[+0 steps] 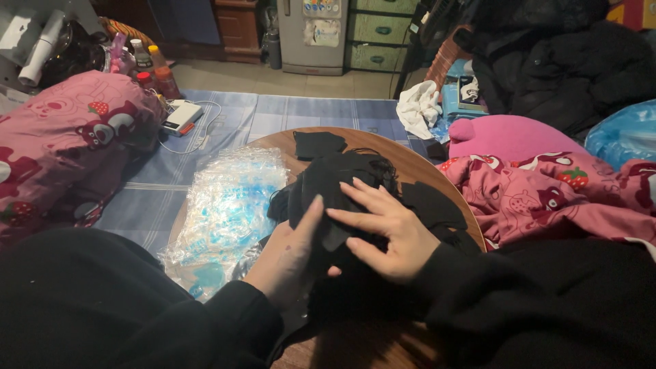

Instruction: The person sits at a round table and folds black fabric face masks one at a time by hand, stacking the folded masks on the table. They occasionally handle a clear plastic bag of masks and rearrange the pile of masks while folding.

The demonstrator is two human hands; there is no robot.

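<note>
Black fabric pieces (342, 181), soft and thin, lie heaped in the middle of the frame on a round wooden counter (417, 167); how many are in the heap cannot be counted. One more black piece (318, 143) lies flat and apart just above the heap, roughly rectangular.

Two hands work at the heap. The left hand (290, 253), at lower centre, stands edge-up against the heap's left side, its fingers together and straight, gripping nothing that shows. The right hand (386, 229) lies palm-down on top of the black fabric, its fingers (365, 195) spread apart and pressing flat rather than clamped. Both arms wear black sleeves.

Left of the heap sits a stack of clear plastic bags (229, 212), crinkled and glossy, with blue print; the count is unclear.

Two pink blankets with strawberry and bear patterns show: one bunched at upper left (68, 150), one at right (547, 195). A blue checked sheet (225, 123) covers the floor beyond the counter, with one white box (182, 116) on it. A white cloth (418, 106) is crumpled at upper centre.
</note>
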